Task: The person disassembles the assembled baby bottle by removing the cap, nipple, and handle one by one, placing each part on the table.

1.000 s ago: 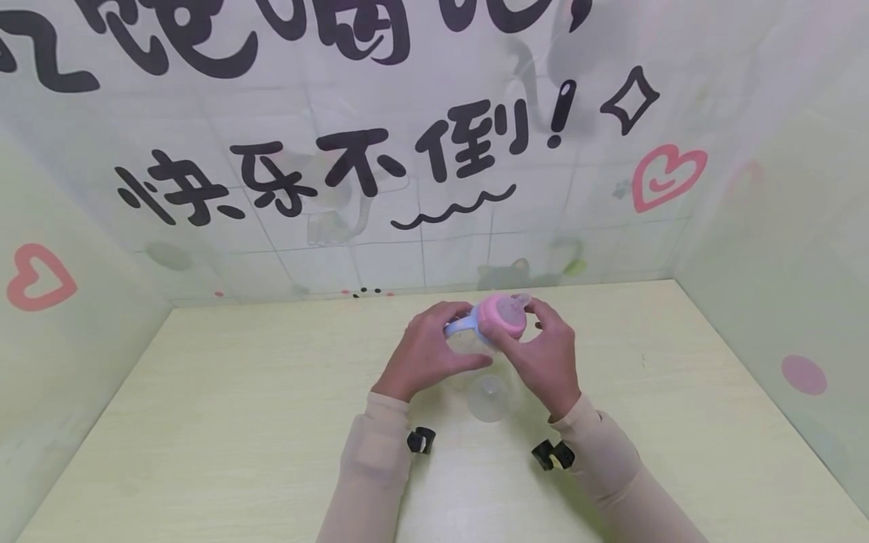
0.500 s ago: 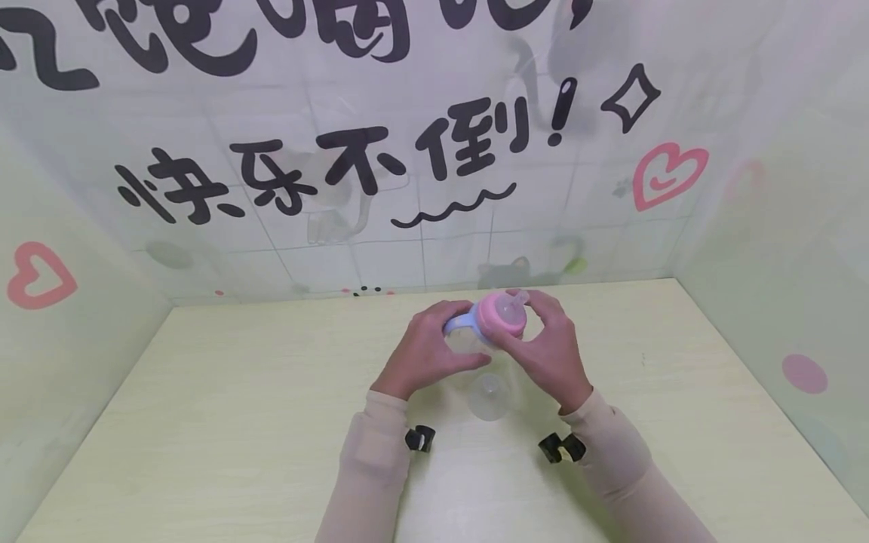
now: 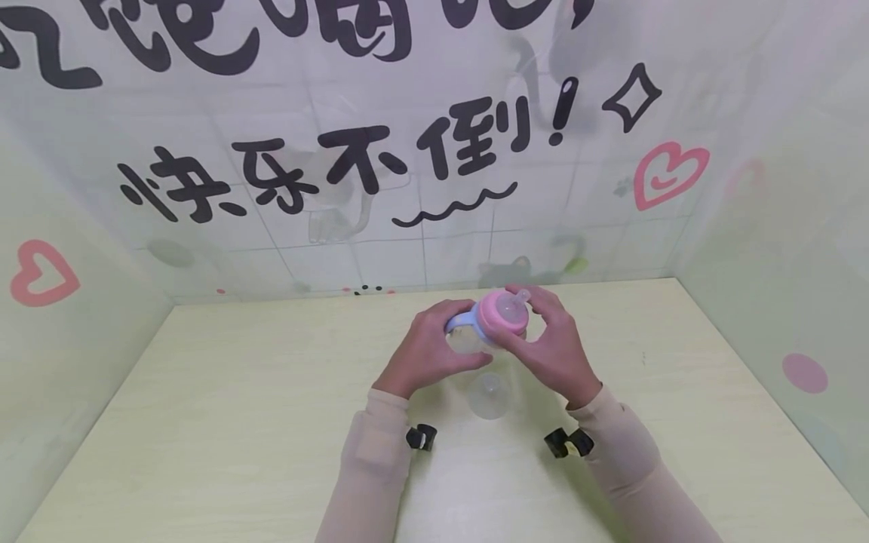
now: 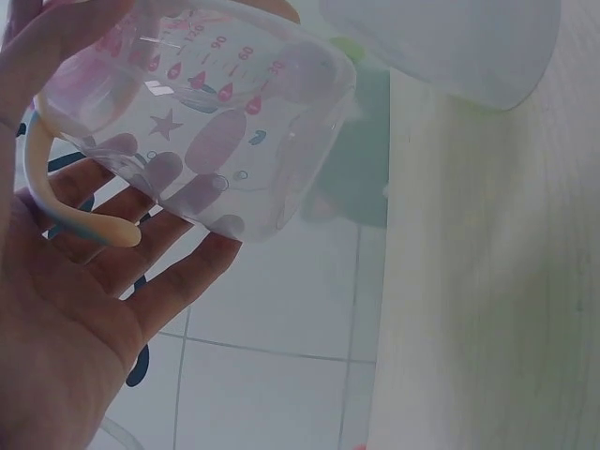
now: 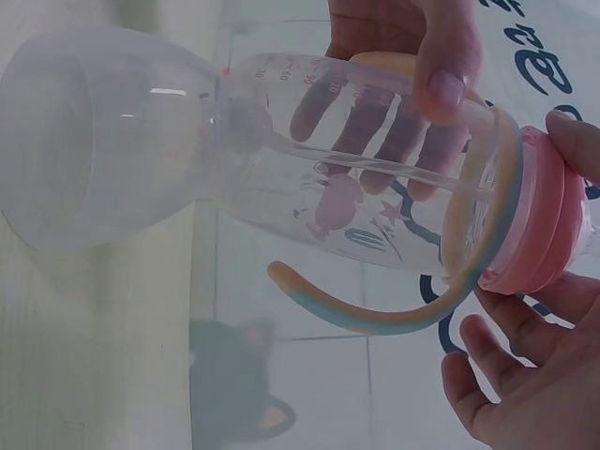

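A clear baby bottle [image 5: 323,211] with printed measuring marks is held above the table, tilted in the head view. My left hand [image 3: 429,348] holds its transparent body, fingers behind and thumb in front, as the right wrist view shows. My right hand [image 3: 555,353] grips the pink screw collar [image 5: 536,211], which carries a clear teat [image 3: 521,297]. Around the neck runs a curved two-tone handle [image 5: 375,322], and a thin straw is visible inside. Below the bottle, a translucent dome cap [image 3: 489,397] stands on the table, apart from both hands.
The pale wood-grain table [image 3: 258,422] meets a white back wall [image 3: 380,264] printed with black characters. Side walls rise at left and right, with hearts and dots on them. Each sleeve bears a small black camera mount [image 3: 422,437].
My right wrist and forearm have swung outward to the right while the fingers stay on the pink collar. The teat has shifted slightly. My left hand and the dome cap stay about where they were.
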`<state>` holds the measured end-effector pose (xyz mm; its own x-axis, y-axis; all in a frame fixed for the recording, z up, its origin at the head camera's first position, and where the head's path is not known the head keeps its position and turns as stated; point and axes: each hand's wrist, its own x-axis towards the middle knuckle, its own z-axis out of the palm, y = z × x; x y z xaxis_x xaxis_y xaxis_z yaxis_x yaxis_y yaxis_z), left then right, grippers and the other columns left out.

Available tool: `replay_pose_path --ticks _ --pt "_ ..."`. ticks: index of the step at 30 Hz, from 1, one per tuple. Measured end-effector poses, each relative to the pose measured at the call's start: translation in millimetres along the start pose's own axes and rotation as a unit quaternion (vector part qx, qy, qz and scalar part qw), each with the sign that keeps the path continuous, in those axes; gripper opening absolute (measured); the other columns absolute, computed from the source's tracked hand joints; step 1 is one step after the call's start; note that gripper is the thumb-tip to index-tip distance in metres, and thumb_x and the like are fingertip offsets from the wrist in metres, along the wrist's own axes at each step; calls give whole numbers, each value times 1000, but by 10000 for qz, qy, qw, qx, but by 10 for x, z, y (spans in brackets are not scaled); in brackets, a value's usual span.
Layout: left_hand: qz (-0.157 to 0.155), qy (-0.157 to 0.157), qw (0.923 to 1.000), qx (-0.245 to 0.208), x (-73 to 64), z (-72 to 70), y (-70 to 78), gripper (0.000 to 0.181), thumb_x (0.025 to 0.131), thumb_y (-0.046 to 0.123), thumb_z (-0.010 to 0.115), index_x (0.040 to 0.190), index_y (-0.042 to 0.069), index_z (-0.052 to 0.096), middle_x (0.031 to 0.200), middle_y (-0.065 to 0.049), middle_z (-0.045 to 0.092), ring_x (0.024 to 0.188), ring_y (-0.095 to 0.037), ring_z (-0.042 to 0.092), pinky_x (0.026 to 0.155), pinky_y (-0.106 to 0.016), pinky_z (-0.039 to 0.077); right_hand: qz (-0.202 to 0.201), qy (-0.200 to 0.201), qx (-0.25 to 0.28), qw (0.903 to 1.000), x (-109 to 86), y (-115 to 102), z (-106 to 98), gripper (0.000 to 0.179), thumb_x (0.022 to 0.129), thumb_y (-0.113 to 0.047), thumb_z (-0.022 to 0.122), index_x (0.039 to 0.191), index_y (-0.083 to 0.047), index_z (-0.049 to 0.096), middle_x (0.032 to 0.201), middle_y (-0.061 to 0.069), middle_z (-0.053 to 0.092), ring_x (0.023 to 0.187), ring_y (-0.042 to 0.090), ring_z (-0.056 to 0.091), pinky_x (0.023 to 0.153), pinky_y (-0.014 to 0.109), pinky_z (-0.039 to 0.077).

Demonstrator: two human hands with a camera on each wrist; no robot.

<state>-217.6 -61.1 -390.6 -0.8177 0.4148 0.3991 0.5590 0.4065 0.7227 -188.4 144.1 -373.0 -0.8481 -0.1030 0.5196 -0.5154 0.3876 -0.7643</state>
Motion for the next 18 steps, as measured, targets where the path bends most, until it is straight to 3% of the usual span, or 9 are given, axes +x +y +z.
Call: replay_pose_path --ticks 6,13,18 --pt "99 -34 9999 -101 5 8 -14 65 70 26 90 128 11 63 118 2 66 103 -21 63 88 -33 53 -198 -159 -71 9997 12 -3 -40 53 81 -11 81 130 -3 63 127 11 63 121 26 52 97 53 42" --pt "46 -56 9998 -157 2 15 -17 65 71 26 89 129 13 63 117 5 66 101 -16 62 87 -32 53 -249 -166 1 9996 25 -7 -64 52 83 -11 80 131 -5 62 123 5 66 109 17 58 89 33 46" --pt "60 -68 9999 -106 4 16 -7 64 71 25 89 128 12 64 116 4 66 100 -10 60 87 -31 53 -272 -79 153 9995 28 -25 -85 55 83 -7 79 134 -3 59 120 5 66 107 15 59 91 27 48"
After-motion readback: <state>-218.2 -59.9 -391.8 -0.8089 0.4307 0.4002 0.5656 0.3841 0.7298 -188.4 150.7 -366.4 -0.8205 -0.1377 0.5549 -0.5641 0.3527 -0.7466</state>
